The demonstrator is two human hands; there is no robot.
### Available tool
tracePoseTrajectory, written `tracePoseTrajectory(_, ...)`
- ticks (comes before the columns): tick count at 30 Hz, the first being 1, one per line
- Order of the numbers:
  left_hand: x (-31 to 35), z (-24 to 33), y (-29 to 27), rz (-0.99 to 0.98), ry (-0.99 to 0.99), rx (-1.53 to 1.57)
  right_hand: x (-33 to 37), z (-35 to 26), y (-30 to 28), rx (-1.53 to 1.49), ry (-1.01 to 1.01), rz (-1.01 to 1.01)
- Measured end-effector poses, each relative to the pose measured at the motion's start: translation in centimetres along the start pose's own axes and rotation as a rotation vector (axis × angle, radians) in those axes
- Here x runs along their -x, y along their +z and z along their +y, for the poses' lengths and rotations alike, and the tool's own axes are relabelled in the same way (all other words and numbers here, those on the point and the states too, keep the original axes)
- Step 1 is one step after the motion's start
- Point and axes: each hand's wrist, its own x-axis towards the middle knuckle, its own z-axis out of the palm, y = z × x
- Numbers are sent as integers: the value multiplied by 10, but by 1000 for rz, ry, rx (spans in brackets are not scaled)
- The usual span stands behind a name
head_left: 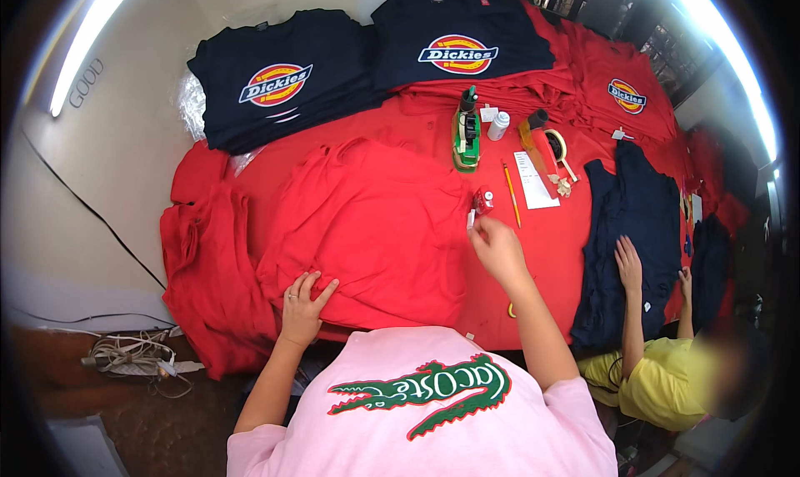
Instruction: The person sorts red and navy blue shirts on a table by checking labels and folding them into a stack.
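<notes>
A red shirt [375, 227] lies spread in front of me, with soft folds across it. My left hand [305, 309] rests on its near left edge, fingers spread on the cloth and a ring on one of them. At the shirt's right side, my right hand [500, 250] is closed in a pinch on a small white tag [472, 219]. Just beyond those fingertips sits a small red-and-white object [483, 199], its kind unclear. Whether the tag is joined to the shirt or to that object, I cannot tell.
Stacked navy shirts [287, 81] with round chest prints line the back, with red shirts [621, 85] at right. A green tape dispenser [467, 139], white bottle [498, 126], pencil [511, 195] and paper slip [535, 184] lie nearby. A co-worker [667, 377] handles navy garments [621, 219].
</notes>
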Motion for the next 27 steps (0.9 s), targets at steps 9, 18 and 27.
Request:
tracePoseTrajectory(9, -20, -32, 7, -41, 12, -42, -128, 19, 68, 212, -440, 238)
tracePoseTrajectory(18, -96, 8, -106, -282, -15, 398, -45, -46, 26, 244, -258, 215)
tracePoseTrajectory(27, -174, 3, -96, -104, 429, 30, 79, -117, -1, -573, -469, -510)
